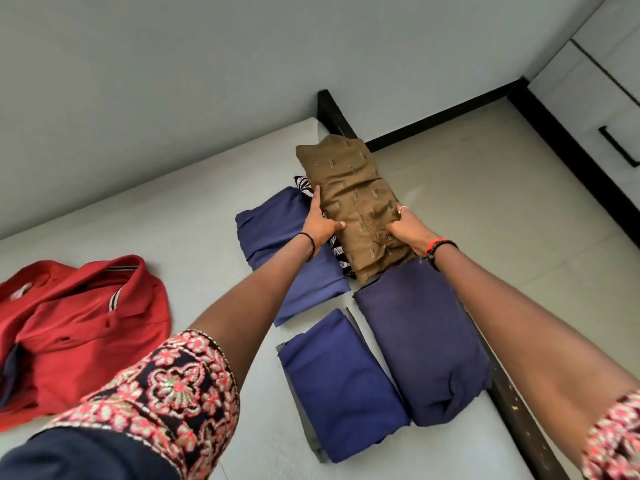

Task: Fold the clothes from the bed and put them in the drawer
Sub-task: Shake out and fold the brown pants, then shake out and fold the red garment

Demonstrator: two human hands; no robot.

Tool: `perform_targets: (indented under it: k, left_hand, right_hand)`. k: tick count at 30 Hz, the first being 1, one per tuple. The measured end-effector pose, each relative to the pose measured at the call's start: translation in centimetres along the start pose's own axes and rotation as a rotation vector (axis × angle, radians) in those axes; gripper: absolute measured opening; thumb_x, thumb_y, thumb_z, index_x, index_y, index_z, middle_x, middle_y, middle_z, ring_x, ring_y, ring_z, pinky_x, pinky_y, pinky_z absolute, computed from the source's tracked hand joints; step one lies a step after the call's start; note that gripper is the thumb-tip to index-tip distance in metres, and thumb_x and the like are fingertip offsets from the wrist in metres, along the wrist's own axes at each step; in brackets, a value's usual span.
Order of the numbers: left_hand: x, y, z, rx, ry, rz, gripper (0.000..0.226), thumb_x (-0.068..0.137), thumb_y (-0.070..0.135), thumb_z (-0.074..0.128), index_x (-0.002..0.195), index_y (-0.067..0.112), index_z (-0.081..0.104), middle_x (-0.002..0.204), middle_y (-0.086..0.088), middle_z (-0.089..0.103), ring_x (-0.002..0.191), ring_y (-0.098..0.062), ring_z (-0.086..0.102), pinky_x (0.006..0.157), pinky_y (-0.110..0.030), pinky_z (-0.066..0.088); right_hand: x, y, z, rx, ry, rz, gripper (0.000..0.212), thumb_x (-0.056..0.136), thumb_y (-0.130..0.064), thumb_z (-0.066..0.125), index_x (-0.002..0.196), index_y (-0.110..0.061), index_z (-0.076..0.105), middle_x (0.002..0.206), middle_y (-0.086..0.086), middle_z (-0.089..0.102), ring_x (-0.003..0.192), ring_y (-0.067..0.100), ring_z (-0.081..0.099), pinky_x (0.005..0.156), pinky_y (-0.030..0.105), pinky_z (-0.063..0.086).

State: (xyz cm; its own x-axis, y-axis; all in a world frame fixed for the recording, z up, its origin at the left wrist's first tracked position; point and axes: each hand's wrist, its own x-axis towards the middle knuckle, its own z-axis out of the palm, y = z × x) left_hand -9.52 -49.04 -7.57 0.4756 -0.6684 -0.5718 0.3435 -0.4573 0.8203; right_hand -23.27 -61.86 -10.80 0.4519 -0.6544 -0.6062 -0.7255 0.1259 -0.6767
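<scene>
Two hands on the folded olive-brown patterned garment [349, 188] — your left hand [320, 221] grips its left edge, right hand [408, 233] clutches its near end — far right on the white bed [194, 202].

1. Olive-brown patterned garment [349, 199]: folded long, gripped at its near sides by the left hand [320, 221] and right hand [407, 230], over a black-and-white printed garment [304, 183].
2. Blue folded garment [291, 251]: just left of it, flat on the bed [173, 220].
3. Royal-blue folded garment [339, 382] and navy folded garment [422, 341]: side by side, nearer.
4. Red polo shirt [79, 327]: unfolded, crumpled, far left.
5. Drawer [616, 147]: white, black handle, closed.
</scene>
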Motion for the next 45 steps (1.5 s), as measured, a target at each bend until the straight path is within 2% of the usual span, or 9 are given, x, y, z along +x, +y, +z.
perform_targets:
  k: [6,14,18,22,27,30,36,41,45]
  left_hand:
    - [-2.1,-0.9,-1.4,0.028,0.129,0.068,0.058,0.089,-0.01,0.049,0.142,0.009,0.034,0.113,-0.015,0.052,0.09,-0.019,0.052,0.058,-0.014,0.046]
    - [-12.6,-8.4,-5.1,0.05,0.345,0.035,0.019,0.095,-0.001,0.047,0.102,0.015,0.055,0.095,-0.006,0.059,0.058,0.008,0.06,0.073,-0.025,0.049]
    - [-18.4,-11.5,-8.6,0.104,0.432,-0.04,0.015,0.096,0.005,0.046,0.099,0.016,0.054,0.091,-0.005,0.06,0.066,-0.003,0.063,0.065,-0.01,0.044]
    - [-21.7,-13.9,-12.7,0.135,0.514,-0.073,0.017,0.094,0.004,0.047,0.1,0.019,0.054,0.099,-0.007,0.062,0.081,-0.012,0.064,0.076,-0.021,0.048]
    - [-24.7,-16.4,-20.3,0.25,0.723,-0.004,0.017,0.091,-0.003,0.049,0.1,0.004,0.061,0.1,-0.012,0.06,0.094,-0.029,0.058,0.087,-0.028,0.041]
    - [-25.6,-16.6,-25.8,0.382,0.846,0.072,0.016,0.088,-0.007,0.05,0.094,0.0,0.064,0.095,-0.019,0.06,0.093,-0.032,0.056,0.082,-0.022,0.033]
    - [-25.2,-15.2,-36.1,0.665,0.995,0.08,0.034,0.084,0.004,0.053,0.118,0.004,0.057,0.119,-0.021,0.054,0.111,-0.04,0.052,0.095,-0.046,0.036]
    - [-24.2,-15.8,-41.6,0.529,1.005,-0.248,0.089,0.083,0.023,0.066,0.151,0.019,0.009,0.157,-0.012,0.015,0.144,-0.026,0.018,0.113,-0.056,0.008]
    - [-23.9,-17.4,-45.1,0.362,0.931,-0.272,0.076,0.08,0.034,0.072,0.141,0.008,0.036,0.14,-0.019,0.045,0.13,-0.034,0.041,0.107,-0.051,0.031]
  right_hand:
    - [-2.7,0.4,0.7,-0.29,0.254,-0.024,0.065,0.085,-0.007,0.056,0.145,-0.008,0.031,0.13,0.025,0.045,0.12,0.04,0.045,0.106,0.041,0.037]
    - [-14.4,1.3,8.8,-0.226,0.296,-0.32,0.045,0.082,0.008,0.049,0.125,-0.004,0.055,0.118,0.018,0.052,0.109,0.036,0.05,0.096,0.035,0.037]
    - [-19.1,1.2,15.5,-0.189,0.086,-0.36,0.037,0.085,0.011,0.048,0.116,-0.006,0.058,0.116,0.01,0.057,0.109,0.025,0.052,0.091,0.015,0.031]
    - [-21.8,0.4,21.2,-0.182,-0.07,-0.382,0.015,0.089,-0.002,0.058,0.092,-0.017,0.056,0.092,0.001,0.059,0.086,0.016,0.054,0.079,0.021,0.039]
    - [-23.7,-1.8,28.1,-0.24,-0.135,-0.422,0.034,0.085,-0.016,0.067,0.068,-0.023,0.038,0.066,-0.005,0.046,0.063,0.011,0.042,0.063,0.032,0.039]
    - [-23.8,-3.4,31.8,-0.269,-0.176,-0.47,0.027,0.088,-0.016,0.064,0.072,-0.016,0.042,0.069,0.002,0.049,0.067,0.018,0.045,0.066,0.033,0.039]
    - [-21.8,-8.3,38.6,-0.418,-0.22,-0.63,0.009,0.091,-0.007,0.054,0.093,-0.002,0.061,0.094,0.017,0.063,0.09,0.033,0.058,0.081,0.038,0.043]
    - [-19.0,-11.8,44.3,-0.65,-0.157,-0.753,0.056,0.082,0.003,0.046,0.135,-0.013,0.049,0.131,0.018,0.047,0.117,0.038,0.047,0.099,0.045,0.042]
    - [-18.0,-13.5,46.9,-0.945,-0.111,-0.817,0.054,0.09,-0.006,0.045,0.142,-0.017,0.037,0.141,0.012,0.041,0.127,0.034,0.038,0.102,0.044,0.036]
